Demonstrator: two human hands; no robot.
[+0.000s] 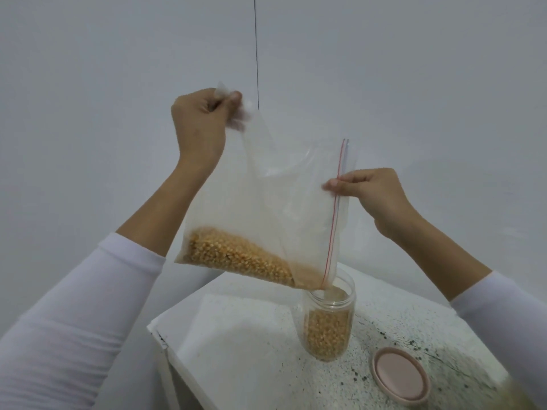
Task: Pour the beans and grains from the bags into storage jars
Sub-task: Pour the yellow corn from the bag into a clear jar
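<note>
A pale grey wall (384, 69), marked by a thin dark vertical line, is seen behind everything. Below it, a white desk with black speckles (251, 335) is shown at the bottom of the view. A large clear plastic zip bag with a red seal strip (281, 202) is held tilted above the desk, its open lower corner placed at the mouth of a clear plastic storage jar (327, 318). A heap of yellow corn kernels (236, 258) is gathered along the bag's lower edge, and the upright jar is about half filled with the same kernels. The bag's raised bottom corner is gripped by the left hand (201, 122), whose fingers are curled tightly round the bunched plastic. The seal edge is pinched between thumb and fingers of the right hand (373, 193). A round pink jar lid (401, 377) is laid flat on the desk, near the jar and to its right.
</note>
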